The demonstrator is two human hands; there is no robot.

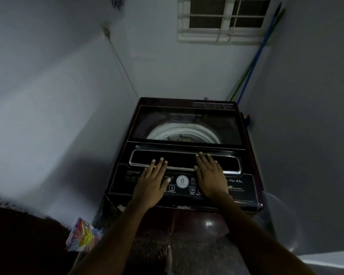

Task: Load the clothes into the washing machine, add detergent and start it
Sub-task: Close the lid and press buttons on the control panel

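Washing machine (244, 187): a dark top-loader, standing in the corner of the room with walls close on both sides. Its glass lid (167, 120) is lying closed, and I am seeing the pale drum (187, 132) through it. I cannot tell what is lying inside the drum.

Left hand (153, 185): lying flat and released, palm on the control panel (125, 181), fingertips crossing the near edge of the chrome-rimmed recess (229, 162). It is grasping nothing.

Right hand (211, 175): also flat and released, palm covering buttons right of the round dial (182, 182), fingers reaching across the recess.

Detergent packet (83, 235): sitting on the floor left of the machine, well apart from both hands.

A bare foot (166, 255) is standing before the machine. A blue pole (254, 62) and a green pole (244, 76) are leaning in the right corner under a barred window (222, 18). A cable (119, 58) is running down the left wall.
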